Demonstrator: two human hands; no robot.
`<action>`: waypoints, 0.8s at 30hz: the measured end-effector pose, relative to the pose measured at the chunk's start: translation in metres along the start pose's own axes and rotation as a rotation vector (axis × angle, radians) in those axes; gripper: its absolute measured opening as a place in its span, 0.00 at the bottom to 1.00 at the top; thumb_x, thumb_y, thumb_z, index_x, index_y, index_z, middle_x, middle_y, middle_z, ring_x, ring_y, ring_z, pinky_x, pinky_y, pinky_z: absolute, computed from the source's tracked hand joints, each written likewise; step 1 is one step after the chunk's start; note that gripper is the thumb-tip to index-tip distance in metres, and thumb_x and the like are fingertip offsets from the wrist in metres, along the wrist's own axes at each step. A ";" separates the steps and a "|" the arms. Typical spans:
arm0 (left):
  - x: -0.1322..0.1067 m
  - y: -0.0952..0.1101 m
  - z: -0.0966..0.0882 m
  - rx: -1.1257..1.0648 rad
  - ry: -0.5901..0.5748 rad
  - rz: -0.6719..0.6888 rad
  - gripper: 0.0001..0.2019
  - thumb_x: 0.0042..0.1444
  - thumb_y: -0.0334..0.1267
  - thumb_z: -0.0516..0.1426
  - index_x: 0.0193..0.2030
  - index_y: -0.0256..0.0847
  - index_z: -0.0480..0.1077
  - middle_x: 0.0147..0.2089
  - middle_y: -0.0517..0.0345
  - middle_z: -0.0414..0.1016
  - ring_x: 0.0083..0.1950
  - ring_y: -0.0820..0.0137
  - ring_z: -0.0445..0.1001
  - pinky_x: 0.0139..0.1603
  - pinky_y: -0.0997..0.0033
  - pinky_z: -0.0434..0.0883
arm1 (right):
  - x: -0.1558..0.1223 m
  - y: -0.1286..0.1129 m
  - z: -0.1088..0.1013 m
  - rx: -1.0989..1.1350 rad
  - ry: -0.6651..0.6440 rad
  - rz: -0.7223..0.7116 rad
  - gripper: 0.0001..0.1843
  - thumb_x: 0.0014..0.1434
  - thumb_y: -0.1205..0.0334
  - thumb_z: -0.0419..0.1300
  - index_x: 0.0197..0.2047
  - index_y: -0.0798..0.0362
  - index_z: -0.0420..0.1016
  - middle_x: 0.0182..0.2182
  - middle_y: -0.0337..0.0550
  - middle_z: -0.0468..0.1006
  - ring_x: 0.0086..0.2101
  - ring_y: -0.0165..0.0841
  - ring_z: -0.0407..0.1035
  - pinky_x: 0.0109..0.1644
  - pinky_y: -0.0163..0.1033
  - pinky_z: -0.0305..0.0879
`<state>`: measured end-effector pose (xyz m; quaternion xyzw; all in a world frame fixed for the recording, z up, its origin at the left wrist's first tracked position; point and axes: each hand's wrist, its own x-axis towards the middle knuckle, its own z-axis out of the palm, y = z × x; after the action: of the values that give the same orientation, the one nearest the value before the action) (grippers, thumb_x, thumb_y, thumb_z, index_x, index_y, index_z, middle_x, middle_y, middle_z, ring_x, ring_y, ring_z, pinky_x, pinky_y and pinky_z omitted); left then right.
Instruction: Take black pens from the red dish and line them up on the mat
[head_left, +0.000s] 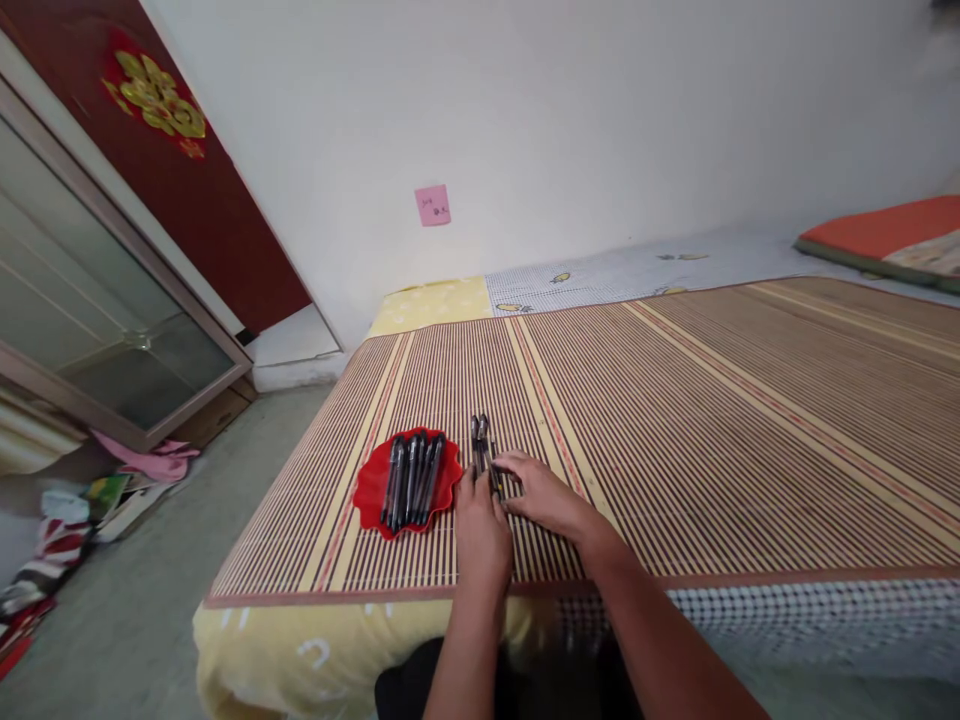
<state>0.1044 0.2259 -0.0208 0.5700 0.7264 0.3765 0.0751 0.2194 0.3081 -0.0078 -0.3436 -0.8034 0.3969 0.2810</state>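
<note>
A red scalloped plate (373,490) lies on the striped bamboo mat (675,420) and holds several black pens (411,478) side by side. Just right of the plate, a small bunch of black pens (480,440) points away from me on the mat. My left hand (482,535) rests behind their near ends, its fingers curled round them. My right hand (541,493) lies beside it, fingers bent and pressed to the same pens from the right.
The mat covers a bed with a yellow sheet (315,640) at its near edge. An orange cushion (885,232) lies far right. A pink note (432,205) is on the white wall. A glass cabinet door (97,310) and scattered clothes (67,520) are on the left floor.
</note>
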 end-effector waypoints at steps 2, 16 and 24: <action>-0.001 0.001 -0.003 -0.020 -0.022 0.006 0.22 0.62 0.26 0.50 0.62 0.32 0.70 0.67 0.37 0.65 0.70 0.54 0.62 0.71 0.50 0.60 | 0.000 -0.001 -0.001 -0.012 -0.012 0.005 0.36 0.44 0.78 0.67 0.59 0.55 0.73 0.58 0.53 0.73 0.59 0.42 0.67 0.67 0.50 0.59; -0.002 -0.001 -0.009 -0.017 -0.062 0.031 0.23 0.60 0.25 0.51 0.62 0.34 0.70 0.67 0.38 0.65 0.70 0.55 0.63 0.72 0.50 0.60 | -0.002 -0.005 -0.003 0.009 -0.017 -0.012 0.35 0.46 0.80 0.66 0.59 0.53 0.74 0.56 0.52 0.75 0.59 0.41 0.67 0.66 0.50 0.59; -0.002 0.001 -0.008 -0.017 -0.047 0.031 0.24 0.60 0.23 0.51 0.62 0.33 0.70 0.67 0.38 0.64 0.70 0.55 0.62 0.71 0.51 0.60 | -0.002 -0.004 -0.001 0.078 0.014 -0.006 0.33 0.46 0.82 0.64 0.56 0.52 0.75 0.51 0.49 0.77 0.54 0.40 0.70 0.62 0.47 0.64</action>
<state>0.1010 0.2207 -0.0152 0.5894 0.7122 0.3702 0.0913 0.2200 0.3054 -0.0045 -0.3329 -0.7863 0.4246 0.3011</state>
